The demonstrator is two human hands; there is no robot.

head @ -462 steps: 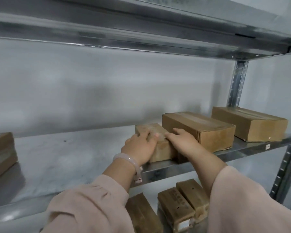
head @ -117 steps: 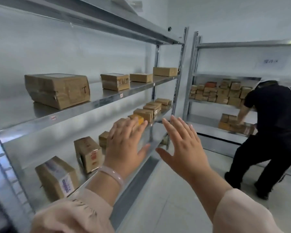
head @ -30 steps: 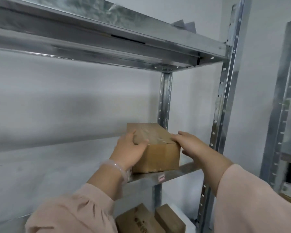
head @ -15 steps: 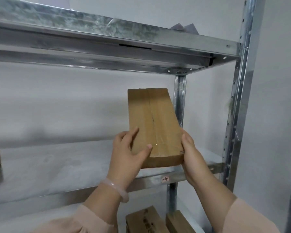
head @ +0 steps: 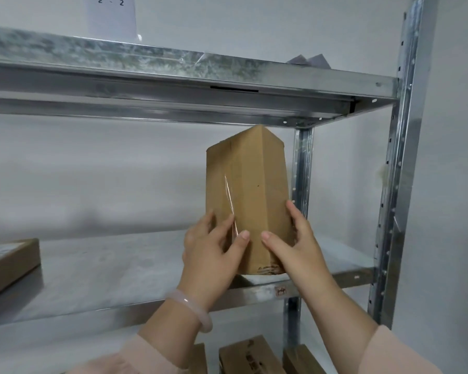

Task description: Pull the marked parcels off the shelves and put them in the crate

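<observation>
Now left hand (head: 210, 256) and right hand (head: 299, 251) fingers (head: 295, 215) clasp the upright taped brown parcel (head: 250, 184).

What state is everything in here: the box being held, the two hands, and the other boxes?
Held parcel: stood on end at the front edge of the middle shelf, gripped low by both hands.
Left hand: thumb and fingers round the parcel's left side.
Right hand: thumb on the front, fingers round the right side.
Flat box: lying on the same shelf, far left, untouched.
Lower boxes: lying on the shelf below.
</observation>
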